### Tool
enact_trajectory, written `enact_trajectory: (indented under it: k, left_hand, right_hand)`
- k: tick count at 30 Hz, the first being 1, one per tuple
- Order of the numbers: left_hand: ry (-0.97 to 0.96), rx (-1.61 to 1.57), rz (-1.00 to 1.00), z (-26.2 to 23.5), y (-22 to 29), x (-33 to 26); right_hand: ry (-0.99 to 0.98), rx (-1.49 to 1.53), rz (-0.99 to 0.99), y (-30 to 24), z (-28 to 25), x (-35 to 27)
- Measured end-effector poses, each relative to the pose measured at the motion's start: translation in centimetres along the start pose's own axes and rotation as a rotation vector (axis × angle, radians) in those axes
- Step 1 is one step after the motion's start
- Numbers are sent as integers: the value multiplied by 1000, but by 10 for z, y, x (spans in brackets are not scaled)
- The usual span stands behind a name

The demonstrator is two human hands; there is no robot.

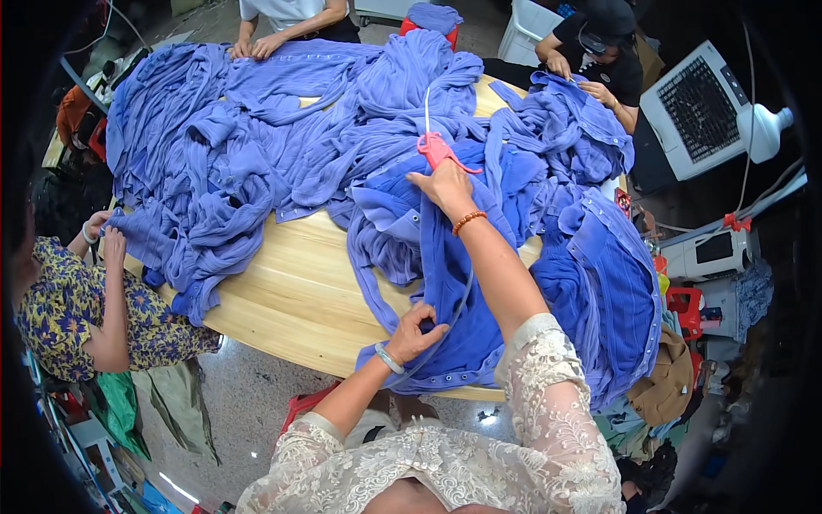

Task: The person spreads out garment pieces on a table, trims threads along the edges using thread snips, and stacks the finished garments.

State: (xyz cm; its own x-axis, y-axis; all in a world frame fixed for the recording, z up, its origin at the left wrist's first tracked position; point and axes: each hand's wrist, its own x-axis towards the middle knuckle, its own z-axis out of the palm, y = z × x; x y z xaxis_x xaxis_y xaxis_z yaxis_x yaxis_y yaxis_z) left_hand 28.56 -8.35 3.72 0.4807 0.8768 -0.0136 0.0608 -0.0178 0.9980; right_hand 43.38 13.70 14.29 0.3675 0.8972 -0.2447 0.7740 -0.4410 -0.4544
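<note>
My right hand (449,190) is wrapped round a red air blow gun (437,149) with a long thin nozzle that points away over the heap of garments. A pale hose (451,324) trails from it back toward me, passing close by my left hand (414,333). The fingers of that hand are closed on the blue knit garment (456,355) at the near table edge. Small round fasteners line the garment's border. Whether the left hand also touches the hose I cannot tell.
Piles of violet-blue garments (188,111) cover much of the wooden table (291,291). Co-workers handle garments at the left, far side and far right. A grey-white appliance with a dark grille (698,107) stands at the right. Another garment heap (604,291) lies beside my right arm.
</note>
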Motion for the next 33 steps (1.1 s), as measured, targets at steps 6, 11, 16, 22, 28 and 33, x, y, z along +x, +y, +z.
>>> enact_trajectory:
  k: [6,11,16,22,28,33]
  left_hand:
    - [54,-105,-138,-10,-2,-5]
    - [149,-50,-66,-10,2,-10]
    - [130,197,98,22,13,-8]
    - [117,374,157,27,25,-12]
    - [50,538,189,16,21,-15]
    - [-19,628,242,22,25,-12]
  right_hand:
    - [203,32,-20,62,19,38]
    - [-79,645,65,61,2,18]
    - [119,220,-4,64,7,26]
    - [31,8,35,14,14,2]
    - [45,119,59,40,3,16]
    - [2,23,-2,14,3,2]
